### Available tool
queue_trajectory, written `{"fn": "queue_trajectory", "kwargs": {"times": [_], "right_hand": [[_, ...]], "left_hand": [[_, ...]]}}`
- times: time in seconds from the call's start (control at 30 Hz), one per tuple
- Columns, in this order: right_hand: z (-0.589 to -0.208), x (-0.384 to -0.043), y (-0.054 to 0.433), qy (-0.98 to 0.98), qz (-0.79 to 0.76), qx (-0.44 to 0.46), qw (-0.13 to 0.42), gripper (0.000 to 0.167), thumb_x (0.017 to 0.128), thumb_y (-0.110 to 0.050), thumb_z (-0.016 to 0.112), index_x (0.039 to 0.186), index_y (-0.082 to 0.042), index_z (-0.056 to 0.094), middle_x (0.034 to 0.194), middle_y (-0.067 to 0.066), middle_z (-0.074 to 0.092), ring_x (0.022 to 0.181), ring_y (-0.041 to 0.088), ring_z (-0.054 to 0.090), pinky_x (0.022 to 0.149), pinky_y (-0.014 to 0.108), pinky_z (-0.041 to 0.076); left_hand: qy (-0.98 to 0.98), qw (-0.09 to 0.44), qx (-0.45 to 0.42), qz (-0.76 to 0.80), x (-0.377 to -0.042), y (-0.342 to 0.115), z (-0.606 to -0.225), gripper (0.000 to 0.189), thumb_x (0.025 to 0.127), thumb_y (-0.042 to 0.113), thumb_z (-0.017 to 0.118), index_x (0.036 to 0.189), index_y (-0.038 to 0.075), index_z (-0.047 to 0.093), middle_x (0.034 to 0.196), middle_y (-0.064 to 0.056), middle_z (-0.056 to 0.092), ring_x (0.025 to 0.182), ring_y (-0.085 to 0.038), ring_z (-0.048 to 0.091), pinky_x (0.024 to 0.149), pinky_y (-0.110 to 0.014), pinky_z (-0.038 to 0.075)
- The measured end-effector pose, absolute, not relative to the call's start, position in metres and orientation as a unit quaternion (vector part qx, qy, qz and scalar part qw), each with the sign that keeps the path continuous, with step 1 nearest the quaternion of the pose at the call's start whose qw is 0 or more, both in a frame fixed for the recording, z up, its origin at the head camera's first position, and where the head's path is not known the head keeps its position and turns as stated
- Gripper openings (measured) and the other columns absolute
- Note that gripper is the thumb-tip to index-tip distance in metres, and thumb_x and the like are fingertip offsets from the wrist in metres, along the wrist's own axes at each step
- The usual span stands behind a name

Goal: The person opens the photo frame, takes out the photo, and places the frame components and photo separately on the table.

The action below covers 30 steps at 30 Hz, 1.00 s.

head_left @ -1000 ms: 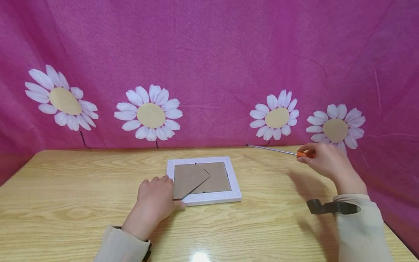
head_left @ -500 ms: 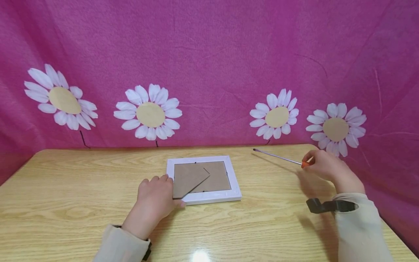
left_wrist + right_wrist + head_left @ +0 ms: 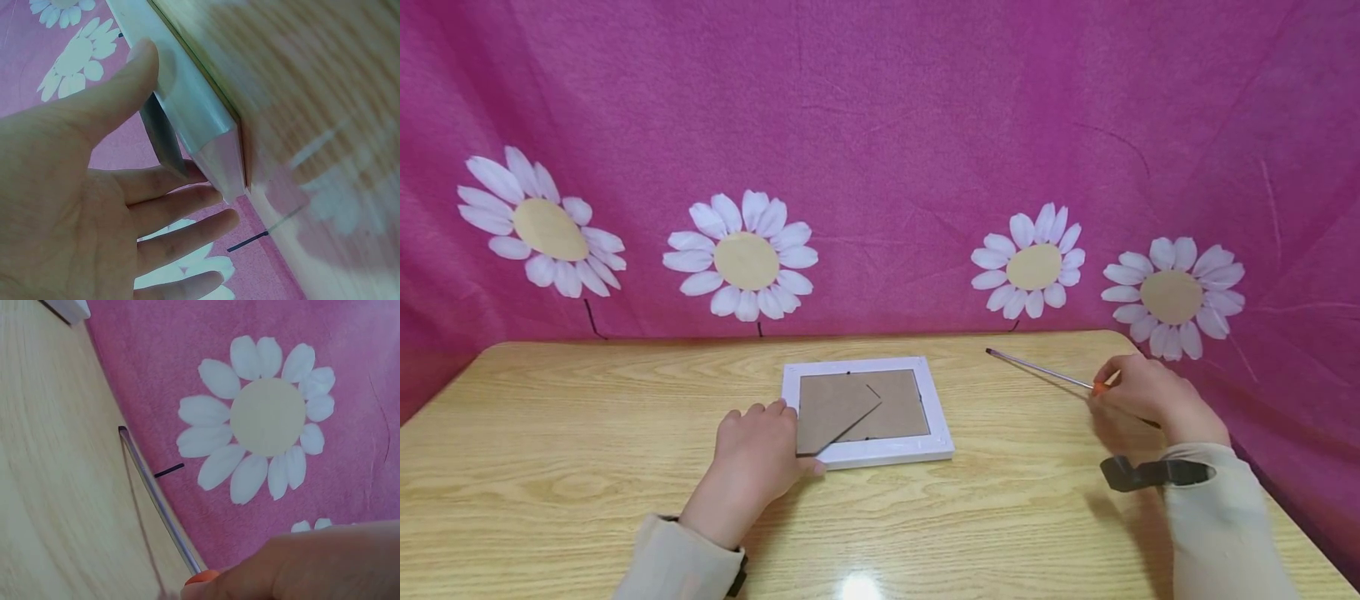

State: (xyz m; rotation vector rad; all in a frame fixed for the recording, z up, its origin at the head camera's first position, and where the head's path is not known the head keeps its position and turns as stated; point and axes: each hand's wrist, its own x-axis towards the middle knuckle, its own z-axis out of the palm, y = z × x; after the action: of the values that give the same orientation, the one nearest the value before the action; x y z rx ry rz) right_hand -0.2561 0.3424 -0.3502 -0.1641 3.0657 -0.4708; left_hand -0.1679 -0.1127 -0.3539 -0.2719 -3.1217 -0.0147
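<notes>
A white picture frame [image 3: 938, 433] lies face down on the table, its brown backing board [image 3: 898, 408] and stand flap [image 3: 827, 412] upward. My left hand [image 3: 756, 450] holds the frame's near left corner. In the left wrist view the thumb [image 3: 145, 62] lies along the frame's edge [image 3: 194, 112] and the fingers reach past the corner. On the right, my right hand [image 3: 1150, 396] pinches the orange handle [image 3: 1100, 388] of a flat-tipped screwdriver [image 3: 1037, 367]. The shaft points left and away, low over the wood; most of the handle is hidden by the fingers.
The light wood table [image 3: 587, 433] ends at a pink cloth [image 3: 887, 167] printed with white daisies, hanging along its back edge. Dark straps [image 3: 1157, 473] circle both sleeved wrists.
My right hand has come down toward the table with the screwdriver, its tip shifting slightly right and nearer. The left hand and the picture frame have stayed put.
</notes>
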Motion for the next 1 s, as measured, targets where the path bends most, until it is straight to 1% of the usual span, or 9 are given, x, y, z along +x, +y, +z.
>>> {"fn": "queue_trajectory", "kwargs": {"times": [0.2,0.3,0.47,0.57,0.63,0.7,0.87,0.93,1.0], "right_hand": [[-0.358,-0.258,0.346,0.979,-0.189,-0.068,0.045,0.022,0.08,-0.014,0.075,0.093,0.002,0.066,0.077,0.006,0.061,0.066,0.022,0.054,0.058,0.035,0.042],[-0.36,-0.258,0.347,0.975,-0.201,-0.08,0.057,0.018,0.08,-0.011,0.073,0.091,0.001,0.065,0.072,0.003,0.056,0.062,0.019,0.048,0.056,0.033,0.038],[-0.359,-0.257,0.347,0.975,-0.196,-0.085,0.063,0.017,0.081,-0.011,0.072,0.09,0.002,0.066,0.069,0.001,0.056,0.065,0.019,0.048,0.058,0.032,0.038],[-0.357,-0.256,0.348,0.976,-0.192,-0.074,0.071,0.019,0.083,-0.012,0.071,0.094,0.003,0.069,0.073,0.003,0.06,0.068,0.02,0.051,0.059,0.033,0.04],[-0.355,-0.257,0.348,0.978,-0.181,-0.076,0.065,0.021,0.083,-0.013,0.07,0.095,0.004,0.07,0.077,0.006,0.063,0.072,0.023,0.054,0.061,0.034,0.043],[-0.352,-0.258,0.349,0.98,-0.171,-0.076,0.061,0.026,0.084,-0.015,0.07,0.099,0.005,0.07,0.083,0.009,0.066,0.076,0.025,0.056,0.065,0.036,0.046],[-0.342,-0.256,0.343,0.985,-0.152,-0.069,0.048,0.042,0.088,-0.022,0.068,0.113,0.011,0.063,0.099,0.021,0.067,0.087,0.034,0.061,0.077,0.05,0.051],[-0.338,-0.255,0.335,0.986,-0.145,-0.066,0.04,0.042,0.09,-0.021,0.066,0.115,0.012,0.061,0.101,0.025,0.066,0.091,0.038,0.061,0.08,0.055,0.05],[-0.335,-0.255,0.326,0.987,-0.14,-0.067,0.032,0.039,0.092,-0.02,0.063,0.115,0.012,0.06,0.098,0.026,0.065,0.09,0.038,0.061,0.081,0.055,0.05]], "left_hand": [[-0.996,0.003,-0.085,-0.003,-0.166,-0.111,-0.354,0.08,0.077,0.057,0.077,0.125,-0.004,0.061,0.129,-0.018,0.06,0.112,-0.036,0.058,0.091,-0.054,0.046],[-0.996,0.004,-0.085,-0.002,-0.165,-0.111,-0.354,0.079,0.077,0.057,0.077,0.124,-0.004,0.061,0.128,-0.017,0.061,0.11,-0.036,0.059,0.09,-0.054,0.047],[-0.996,0.006,-0.085,-0.007,-0.163,-0.11,-0.354,0.075,0.076,0.056,0.078,0.118,-0.004,0.063,0.114,-0.014,0.064,0.102,-0.033,0.06,0.085,-0.052,0.048],[-0.996,0.008,-0.088,-0.01,-0.163,-0.109,-0.354,0.074,0.076,0.056,0.079,0.116,-0.004,0.062,0.105,-0.012,0.063,0.097,-0.031,0.059,0.083,-0.05,0.048],[-0.996,0.011,-0.09,-0.012,-0.164,-0.109,-0.354,0.075,0.076,0.055,0.079,0.117,-0.005,0.061,0.103,-0.012,0.061,0.096,-0.03,0.058,0.083,-0.049,0.048],[-0.995,0.016,-0.093,-0.014,-0.165,-0.108,-0.355,0.076,0.077,0.054,0.079,0.12,-0.005,0.059,0.107,-0.014,0.061,0.099,-0.03,0.057,0.084,-0.05,0.048],[-0.992,0.032,-0.117,-0.018,-0.163,-0.103,-0.353,0.077,0.078,0.047,0.081,0.129,-0.005,0.055,0.128,-0.02,0.056,0.115,-0.035,0.054,0.092,-0.054,0.045],[-0.99,0.046,-0.136,-0.009,-0.16,-0.098,-0.353,0.076,0.08,0.044,0.08,0.132,-0.005,0.054,0.133,-0.02,0.055,0.12,-0.036,0.053,0.094,-0.054,0.044],[-0.985,0.07,-0.161,0.001,-0.158,-0.09,-0.353,0.071,0.082,0.041,0.079,0.131,-0.004,0.055,0.132,-0.018,0.057,0.121,-0.034,0.053,0.095,-0.053,0.045]]}}
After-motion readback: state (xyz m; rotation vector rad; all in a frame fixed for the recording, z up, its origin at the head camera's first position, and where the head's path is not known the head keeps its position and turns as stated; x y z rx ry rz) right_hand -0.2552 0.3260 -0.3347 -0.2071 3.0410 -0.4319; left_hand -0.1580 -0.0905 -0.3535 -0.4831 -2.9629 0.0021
